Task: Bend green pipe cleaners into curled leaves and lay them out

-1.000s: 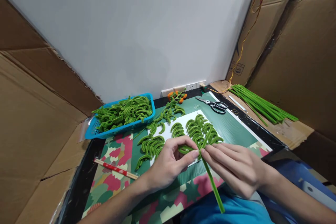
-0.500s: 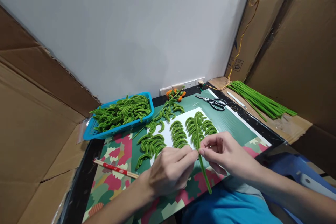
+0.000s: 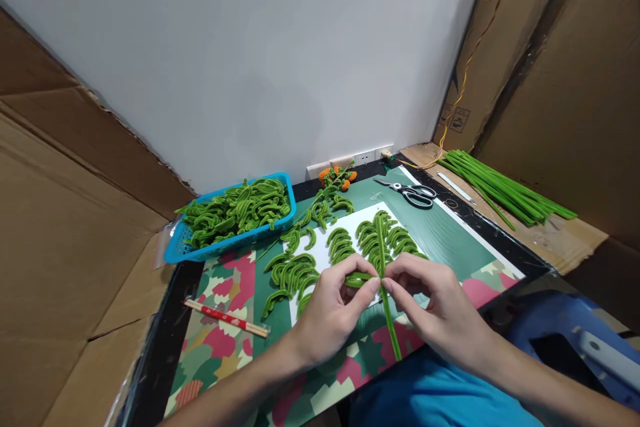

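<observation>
Mat (image 3: 440,230) below, green loop (image 3: 358,279) visible again

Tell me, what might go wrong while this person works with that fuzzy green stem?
The left hand pinches a small green loop beside the green stem, which the right hand pinches by its fingertips; either piece could slip. Both hands are close to the curled green pieces on the white sheet, so a nudge might disturb their rows. The heaped blue basket could spill if bumped.
</observation>
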`<state>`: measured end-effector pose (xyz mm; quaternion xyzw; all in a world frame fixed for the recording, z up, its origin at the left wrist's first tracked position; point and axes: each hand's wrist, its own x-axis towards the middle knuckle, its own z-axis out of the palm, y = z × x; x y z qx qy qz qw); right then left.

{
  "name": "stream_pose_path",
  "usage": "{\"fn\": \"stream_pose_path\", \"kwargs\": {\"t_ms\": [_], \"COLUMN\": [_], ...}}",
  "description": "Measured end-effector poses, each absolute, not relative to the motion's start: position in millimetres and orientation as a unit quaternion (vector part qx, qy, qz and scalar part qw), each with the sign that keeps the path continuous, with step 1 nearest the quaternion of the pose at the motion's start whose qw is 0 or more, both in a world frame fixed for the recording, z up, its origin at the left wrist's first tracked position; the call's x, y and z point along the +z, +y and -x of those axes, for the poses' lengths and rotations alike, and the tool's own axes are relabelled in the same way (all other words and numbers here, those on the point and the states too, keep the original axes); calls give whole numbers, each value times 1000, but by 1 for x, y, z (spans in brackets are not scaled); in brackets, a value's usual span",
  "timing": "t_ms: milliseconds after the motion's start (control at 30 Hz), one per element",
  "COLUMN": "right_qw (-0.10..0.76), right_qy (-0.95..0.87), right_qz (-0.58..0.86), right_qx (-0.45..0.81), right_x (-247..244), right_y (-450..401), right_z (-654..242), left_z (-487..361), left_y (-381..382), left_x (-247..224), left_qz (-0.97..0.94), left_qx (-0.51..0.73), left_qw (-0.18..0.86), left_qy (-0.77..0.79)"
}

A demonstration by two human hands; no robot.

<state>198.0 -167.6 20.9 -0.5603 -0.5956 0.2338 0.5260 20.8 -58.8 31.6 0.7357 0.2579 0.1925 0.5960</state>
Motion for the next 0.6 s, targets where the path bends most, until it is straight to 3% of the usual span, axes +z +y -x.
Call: {"fn": "stream_pose_path", "kwargs": {"t_ms": [233,467,600], "right_qw": [532,468,520], "right_qy": [-628,-574,-514], "right_qz": [550,605,584], "right_qx": [141,293,353], "right_x": [8,4,1], "right_y": [-171,-178,-180], "right_z": [-193,-199,-202], "left_z": [-25,-23,-21], "left_y": [-64,-77,-75], "left_x": [16,1,6], "left_qz": [-663,-635,-642], "left_qx": [198,136,123], "left_qw": [667,715,713], "left_qy": [275,258,254]}}
